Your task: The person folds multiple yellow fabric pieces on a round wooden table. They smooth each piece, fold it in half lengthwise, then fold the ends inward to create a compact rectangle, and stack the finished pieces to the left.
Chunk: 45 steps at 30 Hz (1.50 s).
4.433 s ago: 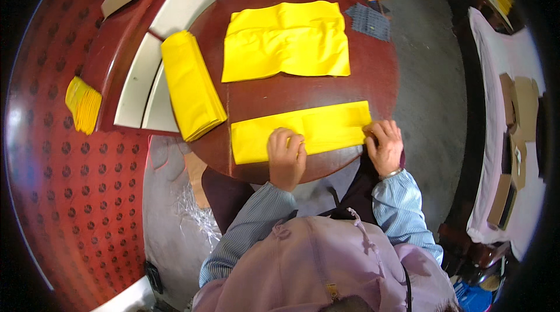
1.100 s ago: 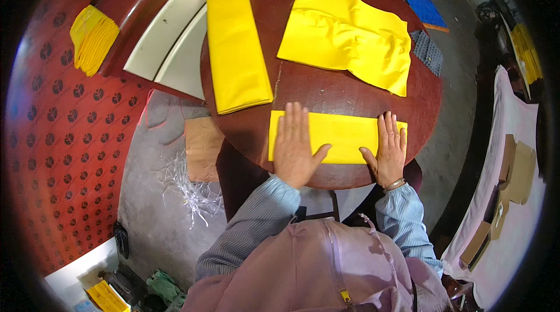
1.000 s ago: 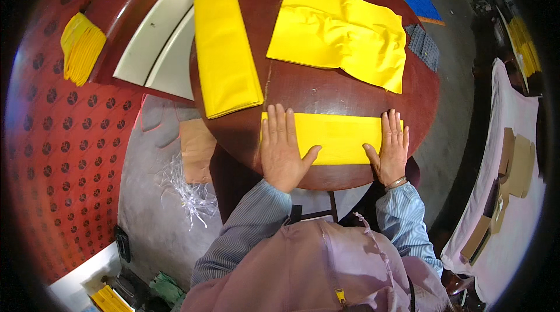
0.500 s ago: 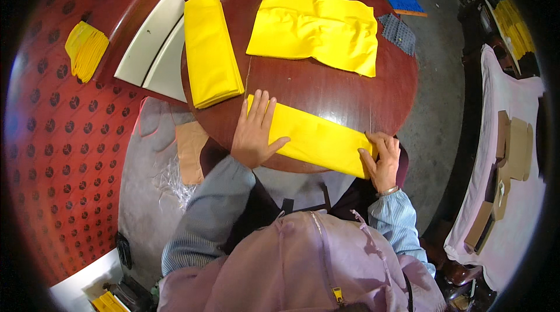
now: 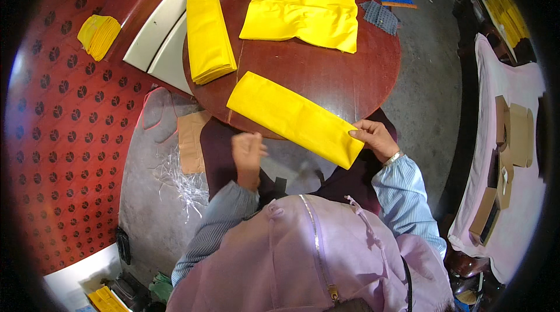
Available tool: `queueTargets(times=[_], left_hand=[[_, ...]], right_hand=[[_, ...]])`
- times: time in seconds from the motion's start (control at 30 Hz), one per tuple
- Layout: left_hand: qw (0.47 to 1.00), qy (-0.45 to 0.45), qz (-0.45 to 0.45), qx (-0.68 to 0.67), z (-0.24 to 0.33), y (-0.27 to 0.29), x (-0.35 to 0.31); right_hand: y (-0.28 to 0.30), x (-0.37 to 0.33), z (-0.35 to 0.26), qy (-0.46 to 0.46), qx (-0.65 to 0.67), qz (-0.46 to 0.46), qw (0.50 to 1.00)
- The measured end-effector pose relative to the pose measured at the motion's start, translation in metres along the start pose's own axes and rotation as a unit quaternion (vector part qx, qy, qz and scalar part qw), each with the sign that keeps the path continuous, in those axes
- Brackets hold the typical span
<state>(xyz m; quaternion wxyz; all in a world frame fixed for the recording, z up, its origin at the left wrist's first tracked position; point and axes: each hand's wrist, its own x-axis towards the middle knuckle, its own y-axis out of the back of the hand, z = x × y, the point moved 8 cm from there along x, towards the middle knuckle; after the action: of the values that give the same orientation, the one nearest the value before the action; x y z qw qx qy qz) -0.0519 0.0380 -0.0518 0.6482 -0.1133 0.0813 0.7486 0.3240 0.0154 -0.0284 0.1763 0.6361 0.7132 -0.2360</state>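
Note:
A long folded yellow cloth (image 5: 291, 116) slants across the near edge of the round table (image 5: 329, 76), its right end jutting past the edge. My right hand (image 5: 379, 140) pinches that end between thumb and fingers. Off the cloth, my left hand (image 5: 247, 157) hovers above my lap near the table's edge, blurred by motion. Its fingers look bent, but their exact pose is smeared. To the far left on the table lies a thick stack of folded yellow cloth (image 5: 209, 38). Flatter, creased yellow cloth (image 5: 300, 17) is spread at the back.
A grey textured mat piece (image 5: 380, 17) sits at the table's right rim. White chair-like panels (image 5: 166, 26) border its left. Yellow folded pieces (image 5: 99, 37) rest on a red patterned surface (image 5: 64, 137). An open cardboard box (image 5: 516, 134) lies on pink cloth at right.
My left hand has lifted off the cloth and drawn back toward me. The cloth's right end, pinched in my right hand, has shifted slightly left relative to the view.

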Motion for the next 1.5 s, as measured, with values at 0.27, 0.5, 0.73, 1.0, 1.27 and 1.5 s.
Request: queueTargets(times=[0.27,0.5,0.73,1.0,1.27,1.5], left_hand=[[0.822,0.331,-0.213,-0.412,-0.046,-0.111,-0.056],[0.901,0.206,-0.175,-0.338,0.009,-0.104,-0.055],[0.966,-0.106,-0.169,-0.162,0.175,-0.004,0.038],[0.976,-0.094,-0.169,-0.101,0.290,0.070,0.274],[0.994,0.004,-0.097,-0.058,0.175,0.081,0.401],[0.998,0.015,-0.044,-0.040,0.172,0.089,0.395]], right_hand=[[0.004,-0.045,-0.027,0.066,-0.164,-0.121,0.977],[-0.007,-0.087,-0.040,-0.024,-0.227,-0.155,0.961],[-0.122,-0.018,-0.102,0.122,-0.217,-0.197,0.948],[-0.266,0.156,-0.210,0.226,-0.042,-0.245,0.942],[-0.283,0.260,-0.173,0.077,-0.003,-0.170,0.982],[-0.280,0.245,-0.163,0.108,0.005,-0.172,0.979]])
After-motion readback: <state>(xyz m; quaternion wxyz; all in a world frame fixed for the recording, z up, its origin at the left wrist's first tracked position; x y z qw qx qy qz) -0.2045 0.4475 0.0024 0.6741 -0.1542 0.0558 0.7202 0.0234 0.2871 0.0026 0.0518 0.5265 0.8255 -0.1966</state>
